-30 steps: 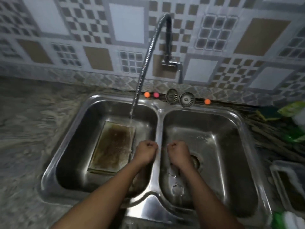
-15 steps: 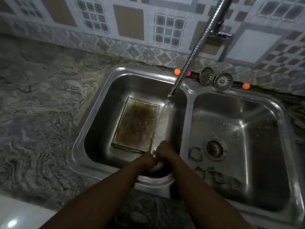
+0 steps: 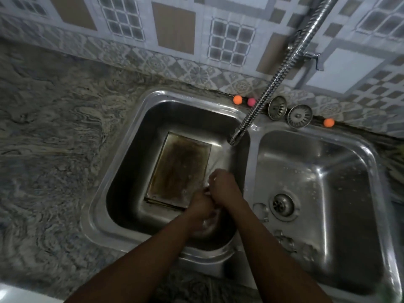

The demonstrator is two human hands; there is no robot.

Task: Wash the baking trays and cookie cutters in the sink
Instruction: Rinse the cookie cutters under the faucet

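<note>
A dirty, brown-stained baking tray lies flat in the left basin of the steel double sink. My left hand and my right hand meet at the tray's near right corner, under the water running from the flexible tap. Both have curled fingers and pinch a small pale metal piece between them, apparently a cookie cutter; it is mostly hidden and blurred. Several cookie cutters lie on the floor of the right basin, near its drain.
Two loose drain strainers and small orange balls sit on the sink's back ledge against the tiled wall. Marbled stone counter stretches to the left. A white edge shows at the bottom left.
Both hands have moved from the divider between the basins into the left basin and come together under the water stream. My view has swung left and down.
</note>
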